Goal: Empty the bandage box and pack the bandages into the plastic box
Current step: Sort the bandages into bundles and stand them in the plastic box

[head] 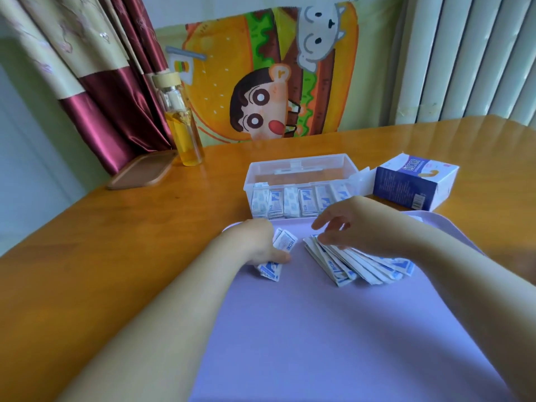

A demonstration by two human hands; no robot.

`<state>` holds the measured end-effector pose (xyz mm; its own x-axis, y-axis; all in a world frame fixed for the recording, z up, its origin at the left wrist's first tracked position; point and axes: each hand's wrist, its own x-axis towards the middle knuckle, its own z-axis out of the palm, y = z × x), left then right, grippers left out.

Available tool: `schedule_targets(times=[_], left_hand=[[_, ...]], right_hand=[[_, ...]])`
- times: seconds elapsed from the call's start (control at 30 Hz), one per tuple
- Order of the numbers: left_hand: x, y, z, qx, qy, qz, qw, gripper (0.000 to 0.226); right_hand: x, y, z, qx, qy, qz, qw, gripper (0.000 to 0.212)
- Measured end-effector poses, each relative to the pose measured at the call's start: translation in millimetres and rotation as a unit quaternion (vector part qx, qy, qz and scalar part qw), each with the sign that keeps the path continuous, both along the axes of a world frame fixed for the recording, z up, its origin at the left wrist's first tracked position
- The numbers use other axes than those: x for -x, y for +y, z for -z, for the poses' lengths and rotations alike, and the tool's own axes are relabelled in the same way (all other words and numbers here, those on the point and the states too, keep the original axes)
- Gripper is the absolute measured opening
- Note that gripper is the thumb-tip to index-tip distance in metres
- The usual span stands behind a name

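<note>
Left grip: clamped on small stack of white-and-blue wrapped bandages, gathered for packing.
Right grip: fingers apart, tips resting on fanned loose pile, probably to separate the next few.
Clear plastic box: just beyond, one row standing upright.
Blue cardboard bandage box: lying beside it.

A shiny wooden table meets a wall with a cartoon burger cloth, a red curtain at its left corner, and a white ribbed panel on the right.

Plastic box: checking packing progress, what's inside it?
A row of wrapped bandages along the front wall of the plastic box; the rear looks bare. The right hand hides the row's right end.
</note>
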<state>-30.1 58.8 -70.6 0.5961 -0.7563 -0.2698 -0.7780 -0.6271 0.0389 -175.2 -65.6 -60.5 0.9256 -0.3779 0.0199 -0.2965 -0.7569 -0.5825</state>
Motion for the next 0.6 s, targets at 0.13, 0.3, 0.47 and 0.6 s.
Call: schedule_targets(times=[0.13,0.3,0.47,0.6], left_hand=[[-1.2,7.5,2.8,0.136,0.139,-0.012,0.981,0.032],[31.3,0.2,0.6,0.298,0.399,-0.036,0.866,0.008],[47.9,-2.9,9.2,0.32,0.474,0.003,0.82,0.014],[43.8,2.5,9.2,0.305,0.587,-0.039,0.749,0.03]], right_hand=[[0.1,-5.4,11.1,-0.153,-0.125,0.024,0.98,0.014],[-1.5,-2.1,15.8,-0.218,-0.152,0.021,0.964,0.016],[0.5,-7.7,16.4,-0.221,-0.152,0.026,0.963,0.009],[1.8,-10.5,15.1,-0.253,-0.175,0.022,0.951,0.013]])
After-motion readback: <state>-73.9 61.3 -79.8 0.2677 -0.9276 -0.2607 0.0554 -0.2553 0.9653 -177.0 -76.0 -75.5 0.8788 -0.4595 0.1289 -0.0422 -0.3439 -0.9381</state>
